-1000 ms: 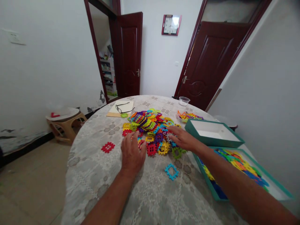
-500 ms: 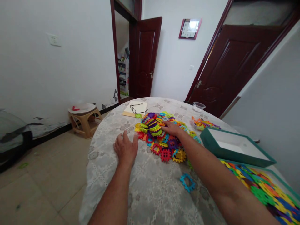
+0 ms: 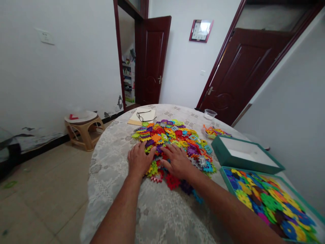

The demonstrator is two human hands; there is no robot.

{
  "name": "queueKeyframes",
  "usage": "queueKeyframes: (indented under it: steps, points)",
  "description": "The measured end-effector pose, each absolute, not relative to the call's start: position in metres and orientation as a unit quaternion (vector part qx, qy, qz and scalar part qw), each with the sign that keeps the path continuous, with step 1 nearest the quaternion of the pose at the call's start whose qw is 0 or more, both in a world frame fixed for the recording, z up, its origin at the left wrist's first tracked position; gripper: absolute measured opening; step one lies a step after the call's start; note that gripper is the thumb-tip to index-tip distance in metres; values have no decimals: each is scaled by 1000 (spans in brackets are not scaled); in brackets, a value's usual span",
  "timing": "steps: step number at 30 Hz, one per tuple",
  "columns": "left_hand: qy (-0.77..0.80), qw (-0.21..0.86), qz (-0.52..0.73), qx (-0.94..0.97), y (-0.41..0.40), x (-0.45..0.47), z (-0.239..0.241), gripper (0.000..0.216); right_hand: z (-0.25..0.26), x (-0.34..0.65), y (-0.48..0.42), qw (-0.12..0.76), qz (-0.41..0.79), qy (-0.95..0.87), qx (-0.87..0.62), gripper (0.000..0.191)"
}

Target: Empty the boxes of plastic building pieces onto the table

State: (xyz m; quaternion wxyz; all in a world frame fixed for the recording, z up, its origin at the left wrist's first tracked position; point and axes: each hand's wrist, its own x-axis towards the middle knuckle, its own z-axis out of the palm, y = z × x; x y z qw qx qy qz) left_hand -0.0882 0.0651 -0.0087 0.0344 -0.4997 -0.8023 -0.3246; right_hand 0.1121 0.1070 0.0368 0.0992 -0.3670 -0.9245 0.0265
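A heap of colourful interlocking plastic tiles (image 3: 175, 139) is spread over the middle of a round table covered with a grey lace cloth (image 3: 111, 162). My left hand (image 3: 139, 160) lies flat on the near left edge of the heap, fingers stretched out. Beside it, my right hand (image 3: 177, 162) rests palm down on the near tiles, fingers spread. Neither hand grips anything. A red tile (image 3: 173, 182) and a blue tile (image 3: 197, 196) peek out near my right forearm.
An empty teal box (image 3: 245, 154) and a teal tray full of tiles (image 3: 269, 200) stand at the right. Glasses (image 3: 143, 116) on a notebook, a small clear cup (image 3: 210, 114) and a bowl of tiles (image 3: 215, 131) sit at the back. A stool (image 3: 83, 128) stands on the floor, left.
The heap has been pulled nearer and spread flatter. My right hand drew back from the heap's top to its near edge, and my left hand moved from bare cloth onto the tiles.
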Motion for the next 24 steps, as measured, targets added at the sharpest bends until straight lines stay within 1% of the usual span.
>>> queueKeyframes:
  steps: [4, 8, 14, 19, 21, 24]
  points:
    - [-797, 46, -296, -524, 62, -85, -7, 57, 38, 122, 94, 87, 23, -930, -356, 69]
    - [-799, 36, -263, -539, 58, -84, -5, 53, 37, 138, 119, 74, 2, -923, -377, 70]
    - [-787, 26, -257, -561, 54, -83, 1, 38, 34, 167, 177, 59, -1, -860, -507, 65]
    - [-758, 26, -255, -599, 50, -75, 10, 36, 25, 177, 176, 106, -8, -791, -603, 61]
    - [-748, 20, -245, -617, 49, -71, 14, 35, 21, 175, 159, 123, -23, -787, -604, 62]
    - [-727, 8, -232, -646, 49, -65, 18, 34, 16, 168, 126, 142, -29, -819, -555, 61]
